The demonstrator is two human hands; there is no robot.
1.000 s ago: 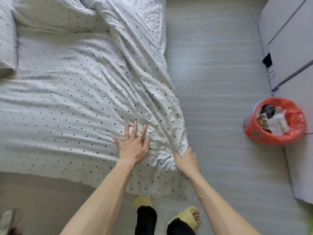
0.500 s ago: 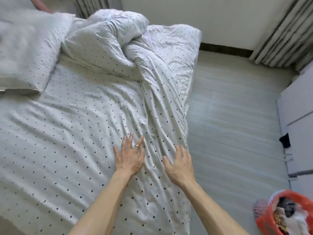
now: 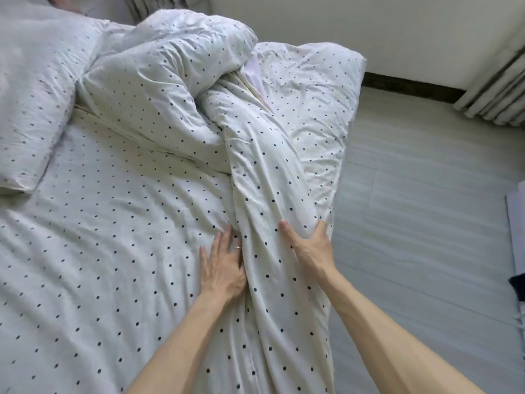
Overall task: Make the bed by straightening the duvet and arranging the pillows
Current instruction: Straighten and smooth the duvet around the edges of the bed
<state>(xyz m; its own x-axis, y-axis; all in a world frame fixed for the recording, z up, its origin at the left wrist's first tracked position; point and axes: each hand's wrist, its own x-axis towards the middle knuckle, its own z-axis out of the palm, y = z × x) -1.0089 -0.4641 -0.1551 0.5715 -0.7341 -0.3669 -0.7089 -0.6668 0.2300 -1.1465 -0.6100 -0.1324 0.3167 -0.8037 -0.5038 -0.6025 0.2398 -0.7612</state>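
Observation:
A white duvet (image 3: 176, 109) with black dots lies bunched and twisted along the bed's right side, piled up at the far end. The flat part of it (image 3: 99, 251) covers the bed's middle and left. A matching pillow (image 3: 31, 103) sits at the far left. My left hand (image 3: 224, 265) lies flat with straight fingers on the flat cover, right against the long fold. My right hand (image 3: 309, 245) grips that long fold (image 3: 264, 172), thumb on one side and fingers on the other, near the bed's right edge.
Grey floor (image 3: 426, 223) runs along the bed's right side. A white wall with a dark skirting (image 3: 412, 85) stands beyond it, with a curtain (image 3: 494, 89) at the far right. White furniture (image 3: 515, 223) edges in at the right border.
The view has lifted from the bed's foot toward its head. Both hands moved up the bed; my right hand went from resting flat to gripping the fold.

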